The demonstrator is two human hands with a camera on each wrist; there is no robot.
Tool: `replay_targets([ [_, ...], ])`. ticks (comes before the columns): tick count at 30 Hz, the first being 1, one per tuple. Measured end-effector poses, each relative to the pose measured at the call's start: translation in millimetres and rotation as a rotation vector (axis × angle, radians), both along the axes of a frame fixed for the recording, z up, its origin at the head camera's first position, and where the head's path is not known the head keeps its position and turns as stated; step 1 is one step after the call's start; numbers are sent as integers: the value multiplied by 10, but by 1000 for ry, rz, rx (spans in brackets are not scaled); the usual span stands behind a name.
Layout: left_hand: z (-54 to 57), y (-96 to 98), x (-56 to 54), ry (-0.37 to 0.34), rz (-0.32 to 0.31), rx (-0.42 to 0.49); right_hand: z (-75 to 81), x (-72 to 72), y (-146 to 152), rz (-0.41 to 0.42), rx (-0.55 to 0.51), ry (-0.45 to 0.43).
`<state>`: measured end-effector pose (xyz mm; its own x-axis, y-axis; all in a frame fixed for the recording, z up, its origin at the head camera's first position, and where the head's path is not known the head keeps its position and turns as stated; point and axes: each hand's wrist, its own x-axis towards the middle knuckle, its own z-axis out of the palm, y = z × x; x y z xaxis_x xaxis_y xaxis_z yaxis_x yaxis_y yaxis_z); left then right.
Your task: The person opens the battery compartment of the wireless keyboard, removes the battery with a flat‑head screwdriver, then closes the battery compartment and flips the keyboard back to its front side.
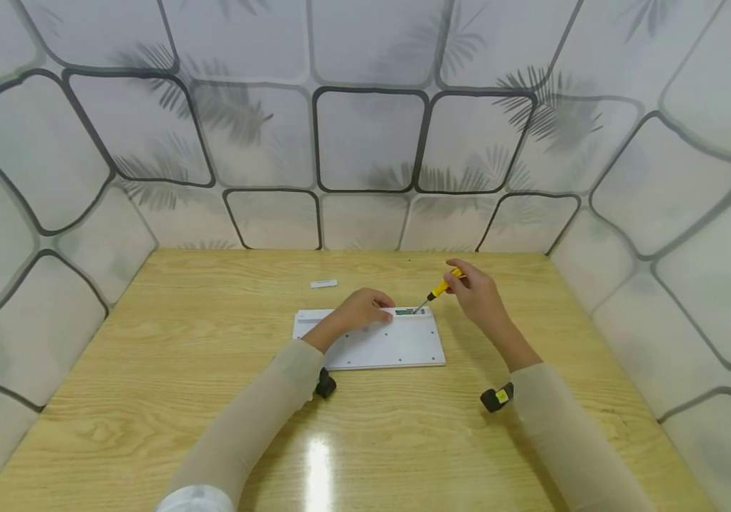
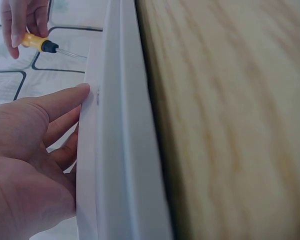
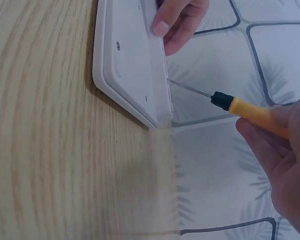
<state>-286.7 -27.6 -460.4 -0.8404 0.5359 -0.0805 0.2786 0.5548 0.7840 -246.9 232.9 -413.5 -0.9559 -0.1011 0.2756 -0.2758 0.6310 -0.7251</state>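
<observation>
A white keyboard [image 1: 413,348] lies face down on the table, screw heads dotting its back. Along its far raised edge an uncovered compartment [image 1: 402,311] shows green inside, likely batteries. My left hand [image 1: 359,309] grips that far edge, thumb on the back and fingers curled behind; the left wrist view shows the same hand [image 2: 35,140] close up. In my right hand [image 1: 477,291] is a yellow screwdriver [image 1: 440,288] with a black collar. It slants down to the left, its metal tip at the compartment. The right wrist view shows the screwdriver [image 3: 255,114] meeting the keyboard edge [image 3: 162,107].
Behind the keyboard, a small white strip [image 1: 323,284], like a compartment cover, lies on the wooden table [image 1: 167,341]. Patterned fabric walls [image 1: 365,142] enclose the table at the back and both sides. A black wrist camera [image 1: 496,398] hangs below the right sleeve.
</observation>
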Motion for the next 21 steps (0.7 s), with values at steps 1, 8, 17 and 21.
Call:
replay_targets([
  [1, 2, 0, 1, 0, 1, 0, 6, -2, -9, -2, 22, 7],
  [8, 16, 10, 7, 3, 4, -9, 91, 23, -140, -5, 236, 138],
  [17, 20, 22, -2, 20, 4, -25, 143, 53, -296, 41, 424, 253],
  [21, 20, 27, -6, 15, 3, -18, 139, 71, -341, 54, 413, 231],
])
